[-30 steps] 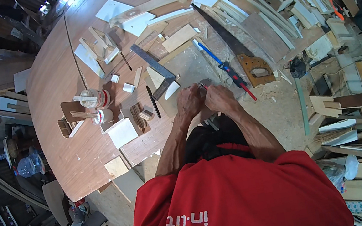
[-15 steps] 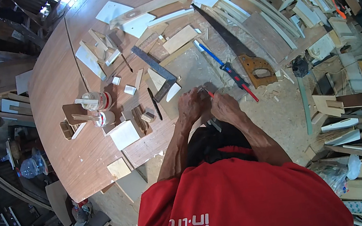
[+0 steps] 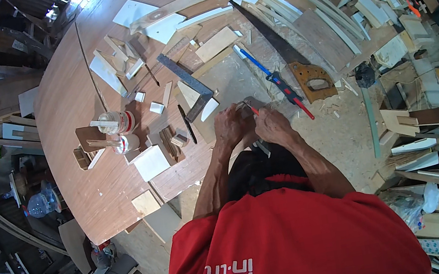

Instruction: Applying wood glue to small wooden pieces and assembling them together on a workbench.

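Observation:
My left hand (image 3: 229,127) and my right hand (image 3: 271,126) are pressed close together over the sawdust-covered edge of the round wooden table (image 3: 73,104). Between them they grip a small grey-brown wooden piece (image 3: 250,102). A thin red-tipped stick (image 3: 254,111), like a pencil, pokes out between the fingers of my right hand. What else the fingers cover is hidden. A metal try square (image 3: 185,75) lies just left of my hands. To their right lie a blue-and-red hand tool (image 3: 275,78) and a handsaw (image 3: 295,65).
Two glue jars (image 3: 120,132) with sticks, small wood blocks and white offcuts (image 3: 150,162) are scattered over the table. Stacked planks and scrap wood (image 3: 385,8) fill the right side. A plastic bottle (image 3: 40,205) sits at the far left, below the table.
My hands stay clasped on the small piece in nearly the same spot, shifting only slightly. Nothing else on the table has moved.

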